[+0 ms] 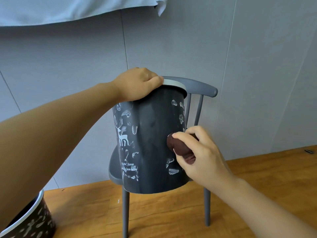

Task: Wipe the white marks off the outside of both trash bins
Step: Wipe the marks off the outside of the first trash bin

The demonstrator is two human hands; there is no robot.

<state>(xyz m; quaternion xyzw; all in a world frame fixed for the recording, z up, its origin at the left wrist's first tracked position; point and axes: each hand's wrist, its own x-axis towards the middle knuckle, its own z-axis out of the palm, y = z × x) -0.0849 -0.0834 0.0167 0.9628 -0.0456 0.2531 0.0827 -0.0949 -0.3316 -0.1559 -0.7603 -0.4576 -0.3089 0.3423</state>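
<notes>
A dark grey trash bin (152,143) with a white rim stands on a grey chair, tilted toward me. My left hand (139,84) grips its rim at the top left. My right hand (199,153) holds a bunched brown cloth (180,146) against the bin's right side. White smears cover the bin's left side around a printed deer, and its right edge and lower right. The middle band looks mostly wiped. A second bin (29,219), brown with white marks, stands on the floor at the lower left, partly cut off by the frame.
The grey chair (200,86) stands on a wooden floor (257,172) against a grey panelled wall. A pale blue cloth (68,9) hangs across the top left. A small dark object (308,151) lies on the floor at the far right.
</notes>
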